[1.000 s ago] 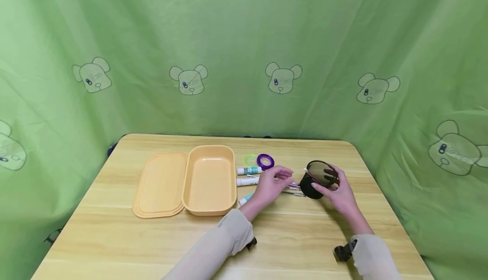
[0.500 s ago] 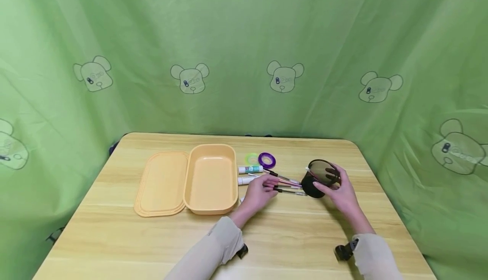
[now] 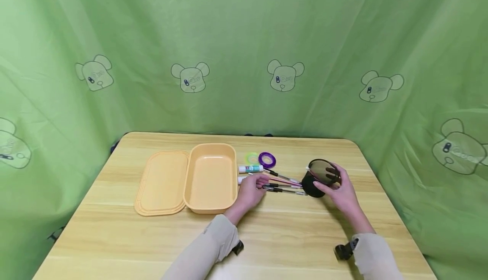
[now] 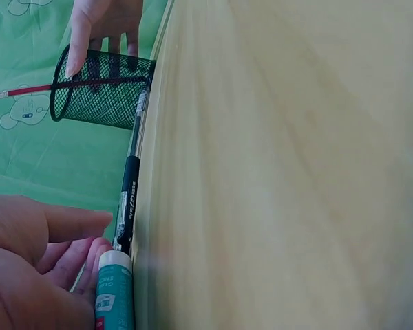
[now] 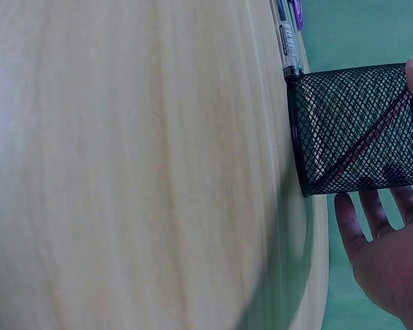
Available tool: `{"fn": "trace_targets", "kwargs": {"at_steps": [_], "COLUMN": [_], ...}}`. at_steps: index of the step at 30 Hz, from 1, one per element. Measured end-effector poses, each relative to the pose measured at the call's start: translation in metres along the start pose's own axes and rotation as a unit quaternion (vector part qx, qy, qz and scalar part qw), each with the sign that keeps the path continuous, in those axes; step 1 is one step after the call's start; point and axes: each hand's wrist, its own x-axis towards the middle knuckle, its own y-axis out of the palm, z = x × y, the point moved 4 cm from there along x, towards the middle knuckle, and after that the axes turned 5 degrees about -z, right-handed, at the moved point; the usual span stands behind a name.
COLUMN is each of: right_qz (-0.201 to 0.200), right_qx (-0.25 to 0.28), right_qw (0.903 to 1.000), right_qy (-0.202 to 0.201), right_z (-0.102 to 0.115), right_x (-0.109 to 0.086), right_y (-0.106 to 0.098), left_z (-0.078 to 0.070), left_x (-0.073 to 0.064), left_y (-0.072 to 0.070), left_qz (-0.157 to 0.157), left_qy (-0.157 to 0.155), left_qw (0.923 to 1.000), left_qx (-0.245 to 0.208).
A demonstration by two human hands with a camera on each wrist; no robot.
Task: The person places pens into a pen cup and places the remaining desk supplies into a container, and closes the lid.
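In the head view my right hand (image 3: 341,189) grips a black mesh pen holder (image 3: 313,187), thumb at its rim and fingers around the far side. A red pencil (image 4: 27,90) with a white eraser leans inside it, sticking out past the rim. To the left, my left hand (image 3: 253,191) is by the near ends of several pens and pencils, including a black gel pen (image 4: 129,196), fanned toward the holder's base. Its thumb and fingers are apart, nothing visible between them. A teal and white glue stick (image 4: 114,292) lies close by its fingers in the left wrist view.
Left of the pens sits an orange plastic box (image 3: 211,182), its lid (image 3: 162,182) flat on the wooden table (image 3: 289,242) beside it. A purple tape roll (image 3: 267,159), a light green tape roll (image 3: 251,158) and another glue stick (image 3: 250,169) lie behind the left hand.
My left hand has moved left, away from the pen holder, back along the pens to their near ends, uncovering more of them. The right hand still holds the pen holder in place.
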Motion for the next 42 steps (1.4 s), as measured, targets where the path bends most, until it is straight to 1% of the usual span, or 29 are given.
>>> {"fn": "trace_targets", "kwargs": {"at_steps": [6, 10, 14, 17, 21, 24, 29, 38, 42], "right_qz": [-0.001, 0.0, 0.0, 0.0, 0.0, 0.0, 0.0, 0.001, 0.0], "right_qx": [0.009, 0.004, -0.004, -0.004, -0.002, -0.003, -0.008, -0.004, -0.007], "right_qw": [1.0, 1.0, 1.0, 1.0, 1.0, 1.0, 1.0, 1.0, 1.0], "right_qy": [0.0, 0.001, 0.003, 0.002, -0.002, -0.003, -0.001, -0.001, -0.003], "right_z": [-0.0009, -0.0011, -0.002, -0.0027, -0.0024, -0.0018, -0.0014, -0.0017, -0.0011], "right_x": [-0.0006, -0.0006, -0.0007, -0.0005, 0.0001, 0.0005, 0.0016, 0.0018, 0.0018], "right_y": [0.0, -0.0007, -0.0014, -0.0016, -0.0018, -0.0014, -0.0006, 0.0007, 0.0006], "left_z": [0.0035, 0.0036, 0.0026, 0.0027, 0.0046, 0.0065, 0.0073, 0.0077, 0.0084], "left_x": [0.0012, 0.0011, 0.001, 0.0022, 0.0044, 0.0055, 0.0063, 0.0064, 0.006], "left_y": [-0.0009, -0.0006, -0.0007, 0.0002, 0.0013, 0.0011, 0.0003, -0.0001, -0.0005], "left_qz": [-0.001, 0.001, 0.005, 0.008, 0.012, 0.01, 0.011, 0.019, 0.019], "left_qy": [0.007, 0.011, 0.016, 0.02, 0.023, 0.029, 0.031, 0.019, 0.02], "left_qw": [0.9993, 0.998, 0.9968, 0.9945, 0.9923, 0.9923, 0.9921, 0.9913, 0.9914], "left_qx": [0.035, 0.062, 0.078, 0.102, 0.121, 0.12, 0.121, 0.129, 0.128]}}
